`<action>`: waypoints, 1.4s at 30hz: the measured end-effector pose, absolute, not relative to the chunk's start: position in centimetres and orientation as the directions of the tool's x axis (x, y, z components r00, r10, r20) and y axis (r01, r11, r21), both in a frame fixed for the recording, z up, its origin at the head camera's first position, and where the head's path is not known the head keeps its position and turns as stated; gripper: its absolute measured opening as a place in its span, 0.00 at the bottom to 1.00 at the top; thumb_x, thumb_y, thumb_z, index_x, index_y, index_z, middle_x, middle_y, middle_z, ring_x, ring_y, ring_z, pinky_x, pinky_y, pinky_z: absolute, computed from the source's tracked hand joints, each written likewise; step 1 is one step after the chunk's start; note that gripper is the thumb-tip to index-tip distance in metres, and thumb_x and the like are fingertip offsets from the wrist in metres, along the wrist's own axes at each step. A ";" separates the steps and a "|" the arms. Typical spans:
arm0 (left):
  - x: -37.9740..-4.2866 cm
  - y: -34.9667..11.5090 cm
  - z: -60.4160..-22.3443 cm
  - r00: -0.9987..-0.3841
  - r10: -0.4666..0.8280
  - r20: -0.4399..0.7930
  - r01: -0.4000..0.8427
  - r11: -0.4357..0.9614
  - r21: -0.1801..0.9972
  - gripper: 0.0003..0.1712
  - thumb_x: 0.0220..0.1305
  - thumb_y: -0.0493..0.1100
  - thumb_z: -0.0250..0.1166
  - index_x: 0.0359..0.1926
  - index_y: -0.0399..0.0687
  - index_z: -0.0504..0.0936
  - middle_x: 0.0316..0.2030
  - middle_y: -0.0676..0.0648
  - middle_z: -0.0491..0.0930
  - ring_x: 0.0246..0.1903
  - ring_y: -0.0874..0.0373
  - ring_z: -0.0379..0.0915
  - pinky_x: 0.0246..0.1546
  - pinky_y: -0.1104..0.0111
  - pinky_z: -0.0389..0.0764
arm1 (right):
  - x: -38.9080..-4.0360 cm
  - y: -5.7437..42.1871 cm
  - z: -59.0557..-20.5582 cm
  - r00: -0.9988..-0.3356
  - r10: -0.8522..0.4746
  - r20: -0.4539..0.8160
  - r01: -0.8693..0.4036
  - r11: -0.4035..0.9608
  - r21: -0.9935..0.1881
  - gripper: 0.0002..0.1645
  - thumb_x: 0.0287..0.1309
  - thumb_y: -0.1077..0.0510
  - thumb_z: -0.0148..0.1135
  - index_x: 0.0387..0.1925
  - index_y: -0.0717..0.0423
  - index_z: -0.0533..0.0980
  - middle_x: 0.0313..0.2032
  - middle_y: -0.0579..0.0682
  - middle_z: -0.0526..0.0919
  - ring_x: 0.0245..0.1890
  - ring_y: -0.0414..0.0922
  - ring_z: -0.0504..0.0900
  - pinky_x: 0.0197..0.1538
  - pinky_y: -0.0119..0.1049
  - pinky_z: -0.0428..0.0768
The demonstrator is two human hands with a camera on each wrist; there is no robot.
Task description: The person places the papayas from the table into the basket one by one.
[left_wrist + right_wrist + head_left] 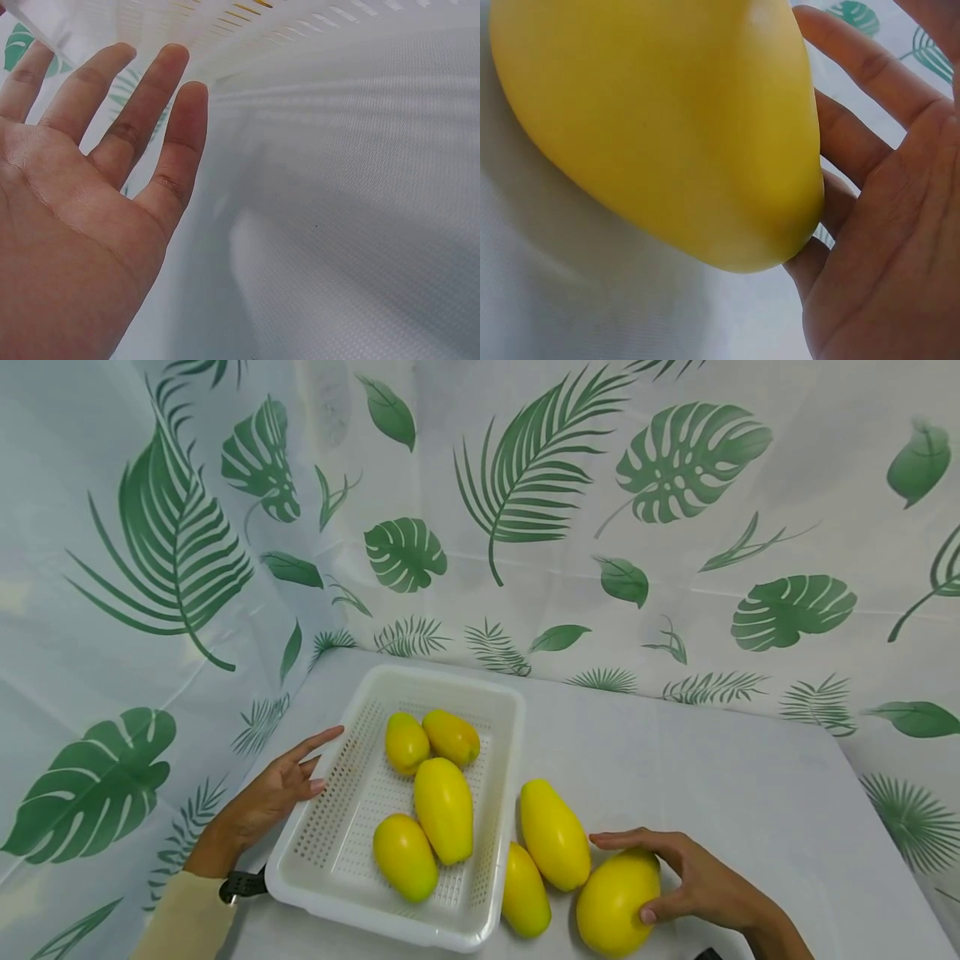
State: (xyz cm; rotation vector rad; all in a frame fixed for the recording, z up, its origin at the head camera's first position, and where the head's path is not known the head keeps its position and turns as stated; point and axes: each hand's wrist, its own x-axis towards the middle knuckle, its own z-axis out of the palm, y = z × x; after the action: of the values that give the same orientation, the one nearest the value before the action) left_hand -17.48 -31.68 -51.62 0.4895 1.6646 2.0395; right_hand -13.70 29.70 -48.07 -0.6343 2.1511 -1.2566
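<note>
A white perforated plastic basket (386, 935) stands on the table, holding several yellow mangoes, one of them a longer mango (444, 810). My left hand (273, 793) is at the basket's left side, fingers extended, fingertips right at its rim; the left wrist view shows the bare palm. Right of the basket, my right hand (693, 877) holds a large yellow mango (617, 906), thumb on its near side and fingers reaching round behind it. An elongated mango (555, 835) lies just left of that one, and a smaller mango (527, 893) sits against the basket's right wall.
A white cloth covers the table (720, 777). Behind it and along the left hangs a pale curtain (555, 610) printed with green leaves. A dark strap (243, 885) circles the left wrist, beside the basket's near left corner.
</note>
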 end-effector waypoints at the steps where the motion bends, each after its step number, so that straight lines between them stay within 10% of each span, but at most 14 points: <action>1: -17.5 -31.7 -51.6 -0.831 0.556 -0.016 -0.126 -0.161 0.979 0.44 0.80 0.31 0.51 0.87 0.59 0.44 0.77 0.39 0.68 0.65 0.48 0.79 0.60 0.54 0.87 | -13.7 29.7 -48.1 -0.732 -0.641 -0.233 -0.115 0.453 -0.884 0.38 0.60 0.54 0.74 0.73 0.43 0.76 0.73 0.43 0.78 0.71 0.31 0.74 0.64 0.88 0.60; 15: -17.4 -31.6 -51.4 -0.832 0.553 -0.035 -0.146 -0.157 0.977 0.44 0.81 0.31 0.50 0.87 0.61 0.44 0.78 0.36 0.65 0.66 0.48 0.79 0.60 0.52 0.87 | -14.0 29.6 -48.2 -0.710 -0.654 -0.261 -0.109 0.468 -0.877 0.38 0.60 0.55 0.76 0.72 0.43 0.77 0.71 0.44 0.80 0.69 0.30 0.74 0.65 0.79 0.72; 24: -17.5 -31.6 -51.5 -0.834 0.550 -0.038 -0.140 -0.145 0.979 0.44 0.81 0.31 0.51 0.87 0.61 0.44 0.79 0.37 0.64 0.66 0.48 0.79 0.61 0.53 0.87 | -13.7 29.6 -49.2 -0.628 -0.719 -0.297 0.038 0.353 -0.935 0.36 0.64 0.61 0.74 0.73 0.49 0.75 0.71 0.51 0.80 0.69 0.42 0.79 0.68 0.26 0.75; 42: -17.6 -31.7 -51.7 -0.836 0.547 -0.040 -0.143 -0.147 0.979 0.44 0.81 0.31 0.51 0.87 0.62 0.44 0.79 0.38 0.65 0.67 0.48 0.78 0.61 0.53 0.86 | -13.7 29.6 -49.9 -0.610 -0.711 -0.348 0.122 0.350 -0.929 0.37 0.58 0.63 0.77 0.70 0.52 0.78 0.69 0.53 0.82 0.69 0.47 0.80 0.71 0.31 0.76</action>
State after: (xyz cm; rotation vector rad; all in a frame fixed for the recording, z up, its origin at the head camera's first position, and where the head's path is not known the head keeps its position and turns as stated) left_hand -17.56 -31.74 -51.67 0.4547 1.6752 2.0289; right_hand -13.69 29.57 -49.91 -0.5180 1.8347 -1.3521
